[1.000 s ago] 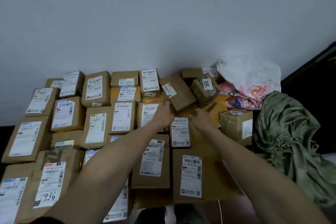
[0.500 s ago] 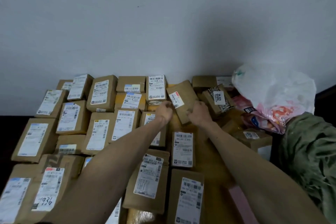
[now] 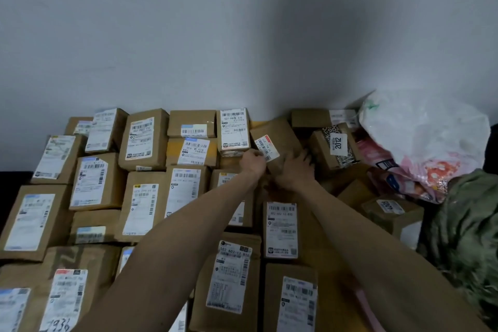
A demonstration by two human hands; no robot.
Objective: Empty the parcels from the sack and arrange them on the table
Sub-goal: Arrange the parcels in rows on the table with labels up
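Left hand pinching, right hand pressing spread-fingered on tilted parcel at twelve o'clock; under uneven hold, could slip askew against 2012 box at one o'clock.

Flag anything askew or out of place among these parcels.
The parcel with the red-edged label, between the left hand and right hand, sits rotated against the squared rows. The box marked 2012 beside it is also skewed. Nothing looks damaged or spilled.
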